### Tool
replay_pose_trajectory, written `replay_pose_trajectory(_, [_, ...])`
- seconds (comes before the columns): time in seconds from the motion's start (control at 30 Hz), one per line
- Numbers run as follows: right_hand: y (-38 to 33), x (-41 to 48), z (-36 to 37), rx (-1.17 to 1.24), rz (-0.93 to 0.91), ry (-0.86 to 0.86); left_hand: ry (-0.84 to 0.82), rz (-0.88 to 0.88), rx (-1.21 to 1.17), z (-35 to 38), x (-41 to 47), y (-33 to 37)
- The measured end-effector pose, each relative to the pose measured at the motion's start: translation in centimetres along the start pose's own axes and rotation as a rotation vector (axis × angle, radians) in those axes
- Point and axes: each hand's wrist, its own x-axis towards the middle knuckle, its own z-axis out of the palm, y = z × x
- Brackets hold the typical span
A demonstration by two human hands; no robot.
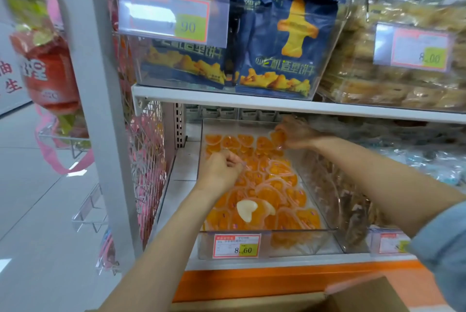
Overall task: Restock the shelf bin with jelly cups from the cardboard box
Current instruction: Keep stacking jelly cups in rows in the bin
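2 hands deep in the shelf bin (277,232) of orange jelly cups (274,193)
the left hand (218,170) has its fingers (233,160) bunched together, pinching the clear rim of a flat cup (252,164) among the heart-shaped cups filling the bin. beyond and to the right of those fingers, the blurred right hand (298,135) curls its fingers round a tilted cup (277,138) at the back row. nearer the person than both sets of fingers, 1 pale heart cup (246,211) lies on the orange ones, behind the price tag (237,246) reading 8.60. the cardboard box (365,294) sits well below the fingers, at the bottom edge.
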Motion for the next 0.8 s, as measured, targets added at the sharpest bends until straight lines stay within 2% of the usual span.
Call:
replay_pose_trajectory(0.27, [0.3,0.1,2.0,-0.062,0.036,0.058,-0.034,0.005,-0.022,0.2,0.0,-0.1])
replay_pose_trajectory(0.43, [0.0,-0.3,1.4,-0.139,-0.008,0.078,-0.049,0.002,-0.021,0.1,-0.2,0.0])
replay_pose_trajectory(0.63, [-0.1,-0.5,0.7,-0.111,0.012,0.038,-0.05,-0.009,-0.027,0.0,-0.3,0.0])
replay_pose_trajectory(0.8, [-0.3,-0.4,0.7,-0.107,-0.051,0.061,-0.049,-0.002,-0.006,0.1,-0.2,-0.1])
